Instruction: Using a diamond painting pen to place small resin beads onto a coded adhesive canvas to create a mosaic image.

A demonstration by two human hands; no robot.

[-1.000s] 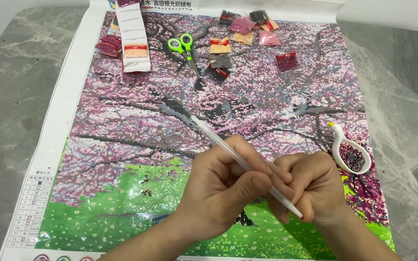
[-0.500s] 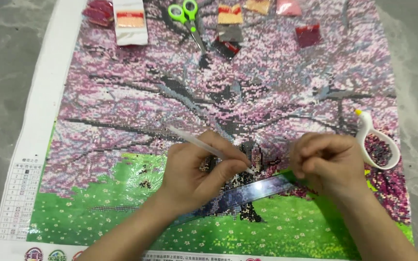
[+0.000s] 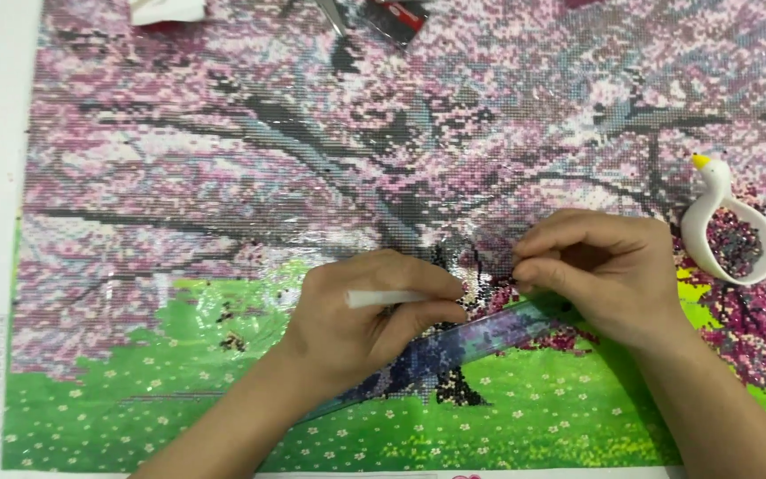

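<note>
Fingertips of right hand pinched on clear film edge, now peeled back; left hand gripping white drill pen. Diamond-painting canvas beneath; bead tray at three o'clock.

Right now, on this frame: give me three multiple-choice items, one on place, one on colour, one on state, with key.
1. Where does the bead tray sit?
A. right edge of the canvas
B. bottom left corner
C. under the left hand

2. What colour is the pen?
A. green
B. white
C. black

3. What is the right hand doing?
A. lying flat, open
B. holding scissors
C. pinching the clear film

Key: 1 A, the tray lies by the right border of the canvas. 2 B, a white shaft shows in the left hand. 3 C, fingertips pinch at the film's lifted edge.
</note>
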